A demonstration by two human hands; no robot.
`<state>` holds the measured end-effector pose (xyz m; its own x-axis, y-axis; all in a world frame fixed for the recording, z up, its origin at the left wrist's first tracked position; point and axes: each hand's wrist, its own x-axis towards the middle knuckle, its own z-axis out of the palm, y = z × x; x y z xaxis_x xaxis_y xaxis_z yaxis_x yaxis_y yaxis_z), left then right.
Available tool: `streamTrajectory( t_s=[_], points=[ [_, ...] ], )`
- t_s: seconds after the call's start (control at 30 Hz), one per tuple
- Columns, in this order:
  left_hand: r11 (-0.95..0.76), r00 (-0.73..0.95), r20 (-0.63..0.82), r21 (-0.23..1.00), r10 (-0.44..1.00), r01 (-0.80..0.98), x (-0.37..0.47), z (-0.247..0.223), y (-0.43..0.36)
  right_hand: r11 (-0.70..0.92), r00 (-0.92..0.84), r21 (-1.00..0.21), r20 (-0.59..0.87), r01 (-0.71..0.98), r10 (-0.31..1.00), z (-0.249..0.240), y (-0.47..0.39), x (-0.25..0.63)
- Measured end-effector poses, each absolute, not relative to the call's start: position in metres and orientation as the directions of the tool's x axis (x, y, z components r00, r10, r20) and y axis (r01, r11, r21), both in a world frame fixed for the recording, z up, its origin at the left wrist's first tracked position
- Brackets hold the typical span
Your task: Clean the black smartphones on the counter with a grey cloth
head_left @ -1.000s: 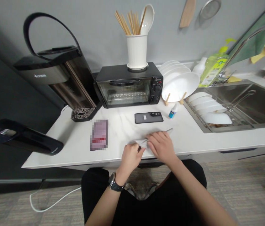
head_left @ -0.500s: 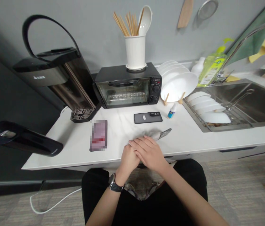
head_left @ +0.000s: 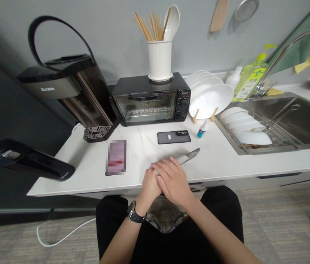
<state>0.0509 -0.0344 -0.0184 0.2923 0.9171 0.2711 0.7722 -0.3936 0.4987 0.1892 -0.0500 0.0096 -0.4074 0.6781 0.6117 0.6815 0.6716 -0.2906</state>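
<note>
My left hand (head_left: 151, 185), with a black watch on its wrist, is closed at the counter's front edge; what its fingers hold, if anything, is hidden. My right hand (head_left: 173, 180) lies over it, fingers together, on a pale grey cloth-like thing. Out of that pale thing (head_left: 181, 159) sticks a flat metal piece (head_left: 193, 154), pointing up and right. Beyond my hands a dark phone (head_left: 174, 137) lies flat, with a small white and blue bottle (head_left: 202, 129) upright at its right. A pinkish, pixelated flat object (head_left: 116, 157) lies to the left.
A black toaster oven (head_left: 149, 106) carries a white holder (head_left: 160, 60) of chopsticks and a spoon. A tall dispenser (head_left: 88, 99) stands at the left, a dark device (head_left: 28, 161) nearer. White plates (head_left: 212, 101) stand in a rack beside the sink (head_left: 306, 113).
The view has shifted very slightly. The fingers of my right hand have moved a little, and more of the pale thing and the metal piece shows.
</note>
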Motion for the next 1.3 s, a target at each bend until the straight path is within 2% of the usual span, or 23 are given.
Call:
streamTrajectory(
  t_s=[0.07, 0.13, 0.27, 0.37, 0.43, 0.5, 0.63, 0.73, 0.87, 0.97, 1.03, 1.2, 1.3],
  points=[
    [-0.401, 0.294, 0.285, 0.476, 0.912, 0.783, 0.05, -0.02, -0.034, 0.732, -0.492, -0.237, 0.605, 0.639, 0.626, 0.009, -0.052, 0.19],
    [-0.381, 0.279, 0.266, 0.511, 0.923, 0.77, 0.05, -0.017, -0.034, 0.708, -0.483, -0.197, 0.605, 0.679, 0.632, 0.008, -0.042, 0.209],
    [-0.373, 0.281, 0.246, 0.626, 0.928, 0.685, 0.054, -0.006, -0.037, 0.472, -0.266, -0.185, 0.627, 0.862, 0.732, 0.009, -0.014, 0.261],
    [-0.371, 0.272, 0.253, 0.629, 0.928, 0.683, 0.056, -0.003, -0.038, 0.328, -0.1, -0.241, 0.648, 0.913, 0.755, 0.012, -0.009, 0.265],
    [-0.367, 0.268, 0.251, 0.603, 0.93, 0.708, 0.055, -0.006, -0.037, 0.371, -0.114, -0.284, 0.639, 0.884, 0.761, 0.012, -0.019, 0.246],
    [-0.375, 0.287, 0.244, 0.546, 0.927, 0.749, 0.054, -0.012, -0.036, 0.508, -0.243, -0.29, 0.623, 0.811, 0.744, 0.011, -0.035, 0.22],
    [-0.415, 0.341, 0.244, 0.407, 0.908, 0.814, 0.05, -0.022, -0.034, 0.723, -0.497, -0.208, 0.602, 0.659, 0.626, 0.006, -0.055, 0.194],
    [-0.396, 0.307, 0.257, 0.467, 0.916, 0.791, 0.05, -0.019, -0.035, 0.697, -0.492, -0.153, 0.605, 0.7, 0.626, 0.004, -0.044, 0.217],
    [-0.401, 0.299, 0.267, 0.637, 0.916, 0.658, 0.053, -0.008, -0.038, 0.439, -0.209, -0.212, 0.651, 0.873, 0.73, 0.005, -0.016, 0.263],
    [-0.384, 0.28, 0.263, 0.651, 0.923, 0.654, 0.054, -0.006, -0.038, 0.328, -0.074, -0.268, 0.662, 0.906, 0.746, 0.009, -0.013, 0.259],
    [-0.375, 0.278, 0.251, 0.63, 0.927, 0.68, 0.053, -0.01, -0.037, 0.367, -0.102, -0.294, 0.642, 0.882, 0.76, 0.01, -0.024, 0.235],
    [-0.404, 0.309, 0.264, 0.504, 0.913, 0.763, 0.05, -0.021, -0.035, 0.662, -0.429, -0.266, 0.584, 0.701, 0.689, 0.006, -0.057, 0.182],
    [-0.392, 0.3, 0.255, 0.519, 0.919, 0.759, 0.05, -0.019, -0.035, 0.653, -0.448, -0.198, 0.583, 0.731, 0.678, 0.003, -0.049, 0.202]
  ],
)
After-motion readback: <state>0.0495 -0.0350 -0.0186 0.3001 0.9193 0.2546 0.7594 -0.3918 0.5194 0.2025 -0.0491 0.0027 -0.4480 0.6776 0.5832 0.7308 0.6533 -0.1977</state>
